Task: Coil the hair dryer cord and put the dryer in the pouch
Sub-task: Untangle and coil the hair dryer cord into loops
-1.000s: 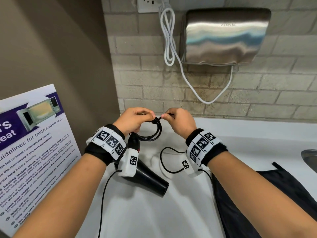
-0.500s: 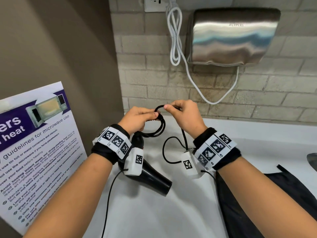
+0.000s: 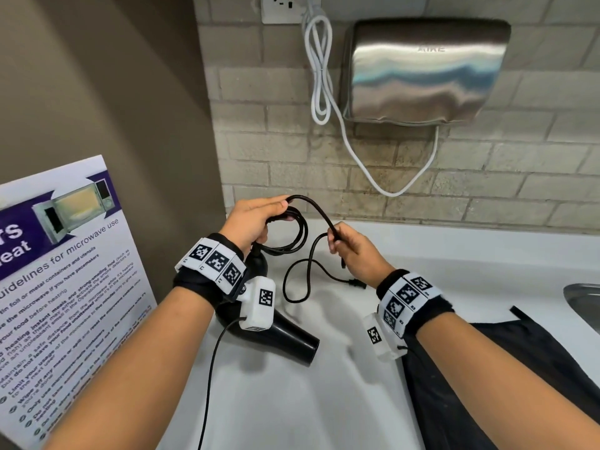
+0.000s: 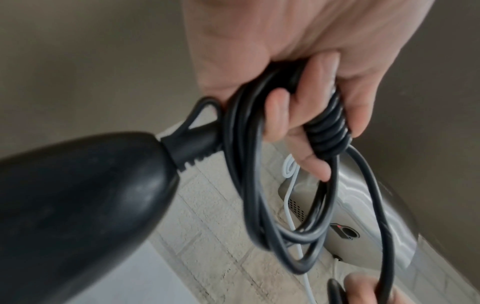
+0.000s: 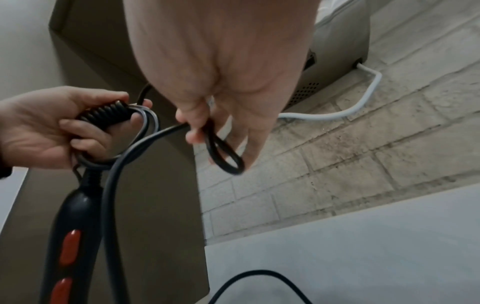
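Note:
My left hand (image 3: 256, 219) grips several coiled loops of the black cord (image 3: 292, 235) at the ribbed strain relief (image 4: 327, 131), in front of the brick wall. The black hair dryer (image 3: 289, 336) hangs below it, its nozzle down at the white counter (image 3: 292, 410). Its handle with red buttons (image 5: 68, 246) shows in the right wrist view. My right hand (image 3: 352, 246) pinches the free cord (image 5: 223, 152) a little to the right, and an arc of cord spans between the hands. The slack and plug (image 3: 355, 283) lie on the counter. The black pouch (image 3: 506, 384) lies flat at the right.
A steel hand dryer (image 3: 425, 69) with a white cable (image 3: 321, 69) hangs on the brick wall behind. A microwave guidelines poster (image 3: 65, 287) stands at the left. A metal sink edge (image 3: 584, 303) shows at the far right.
My right hand has drawn away to the right and down from the left hand, sliding along the cord. An arc of cord now spans the gap. The coil stays in my left hand.

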The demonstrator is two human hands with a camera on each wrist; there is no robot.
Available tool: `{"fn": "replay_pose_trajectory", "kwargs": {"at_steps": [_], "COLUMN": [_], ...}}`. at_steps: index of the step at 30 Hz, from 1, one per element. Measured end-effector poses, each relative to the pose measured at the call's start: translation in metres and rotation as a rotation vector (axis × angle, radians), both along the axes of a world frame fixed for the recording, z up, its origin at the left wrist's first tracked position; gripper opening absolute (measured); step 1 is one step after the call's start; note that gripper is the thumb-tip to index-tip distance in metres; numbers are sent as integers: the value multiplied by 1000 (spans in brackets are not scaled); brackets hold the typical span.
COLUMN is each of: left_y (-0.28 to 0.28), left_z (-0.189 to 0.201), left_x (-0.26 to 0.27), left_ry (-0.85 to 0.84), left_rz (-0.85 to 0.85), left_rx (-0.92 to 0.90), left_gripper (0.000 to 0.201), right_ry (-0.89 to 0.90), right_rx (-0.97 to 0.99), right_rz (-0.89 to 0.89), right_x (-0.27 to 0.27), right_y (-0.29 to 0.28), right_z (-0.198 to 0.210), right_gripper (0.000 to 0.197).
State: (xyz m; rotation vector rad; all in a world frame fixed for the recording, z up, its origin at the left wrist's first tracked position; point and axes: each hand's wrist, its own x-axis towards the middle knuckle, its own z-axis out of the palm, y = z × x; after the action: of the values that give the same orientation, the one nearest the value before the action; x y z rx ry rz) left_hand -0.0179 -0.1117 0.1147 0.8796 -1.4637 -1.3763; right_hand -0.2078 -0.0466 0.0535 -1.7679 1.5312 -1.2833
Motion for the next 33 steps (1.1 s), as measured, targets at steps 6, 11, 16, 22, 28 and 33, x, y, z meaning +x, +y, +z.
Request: {"fn": "replay_pose_trajectory", "kwargs": {"at_steps": [6,11,16,22,28,33], "left_y": [-4,0,0,-1,3,12], "left_z": [-2,-4,-5,-2,1,6], "left_x": [3,-3,-3,-3,0,0], "left_ry": [49,4,-70,-41,17,-3], "left_rz": [77,69,37,53,22,43], "left_rx": [-8,-39,-95,-76,8,0], "left_gripper": [12,15,19,24,18,4], "right_ry": [-177,-14,73,30,-21,-185], "right_rx": [32,-34,-231,-240,-238,-233], "right_rz": [-34,3,-21,1,-3,-69], "right_x": [6,19,35,59,79,78], "right_y": [-2,-1,-8,-2,-4,-3], "right_z": [-9,13,41,42,19,9], "right_gripper": [35,35,22,22,28,34]}}
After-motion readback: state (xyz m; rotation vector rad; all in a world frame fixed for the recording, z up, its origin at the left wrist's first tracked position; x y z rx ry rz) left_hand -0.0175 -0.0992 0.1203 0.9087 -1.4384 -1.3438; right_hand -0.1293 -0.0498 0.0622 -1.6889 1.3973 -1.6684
